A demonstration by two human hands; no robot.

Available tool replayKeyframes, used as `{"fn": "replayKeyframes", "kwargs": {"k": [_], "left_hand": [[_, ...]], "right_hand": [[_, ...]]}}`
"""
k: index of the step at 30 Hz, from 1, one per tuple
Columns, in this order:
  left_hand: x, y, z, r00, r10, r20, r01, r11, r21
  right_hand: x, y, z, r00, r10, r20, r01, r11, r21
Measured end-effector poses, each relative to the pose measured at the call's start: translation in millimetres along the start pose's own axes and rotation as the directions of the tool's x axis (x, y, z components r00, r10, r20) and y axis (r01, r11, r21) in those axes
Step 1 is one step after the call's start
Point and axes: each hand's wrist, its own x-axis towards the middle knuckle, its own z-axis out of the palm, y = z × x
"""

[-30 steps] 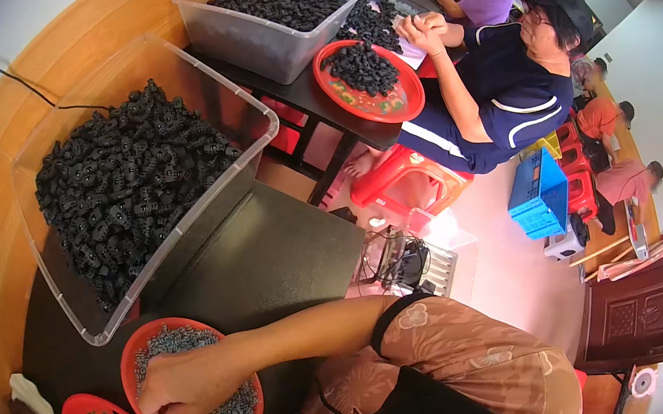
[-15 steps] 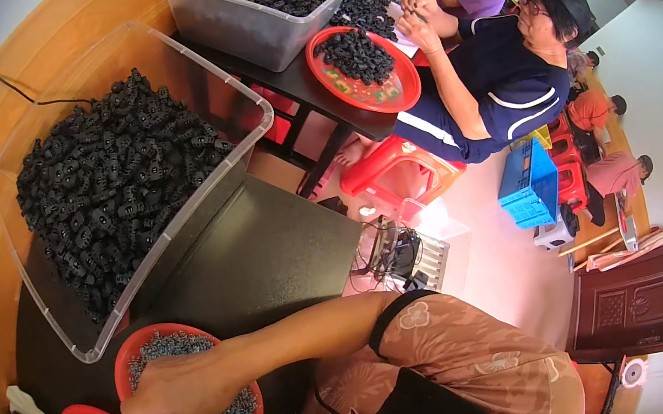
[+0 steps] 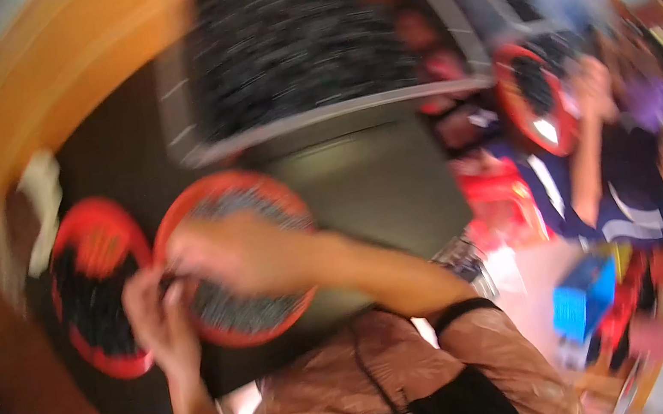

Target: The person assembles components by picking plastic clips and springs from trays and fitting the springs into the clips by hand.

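Above the gap between two red bowls, my hands meet with their fingertips close together. My left hand is closed in a pinch, with a small dark piece at its fingertips, too blurred to name. Reaching across from the right, my right hand is curled closed against the left fingertips, and what it grips is hidden. Beneath it sits a red bowl of small grey metal parts. The other red bowl, at the left, holds small black plastic parts.
A large clear tub of black parts stands on the dark table beyond the bowls. A white cloth lies at the far left. At the right sits a co-worker near another red bowl; a blue crate is behind.
My view has turned, so bowls and tub stand more upright in it, and the picture is now smeared. My hands stay together by the bowls; more of my left forearm shows.
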Motion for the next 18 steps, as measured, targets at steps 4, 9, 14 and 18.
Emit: {"fn": "replayKeyframes", "kwargs": {"k": [4,9,14,18], "left_hand": [[9,14,2,0.995,0.012,0.099,0.021,0.946,-0.324],[9,16,-4,0.985,-0.117,0.128,0.164,0.867,-0.470],[10,9,-7,0.978,-0.121,0.171,0.195,0.819,-0.540],[12,9,-4,0.996,-0.071,0.055,0.088,0.898,-0.431]], "right_hand": [[5,-11,-10,0.998,0.059,-0.032,-0.060,0.998,-0.022],[2,-16,0,0.985,0.162,0.055,-0.160,0.986,-0.046],[-1,-9,9,0.999,0.019,0.042,-0.002,0.931,-0.366],[1,-12,11,0.999,0.004,0.039,0.011,0.928,-0.373]]}}
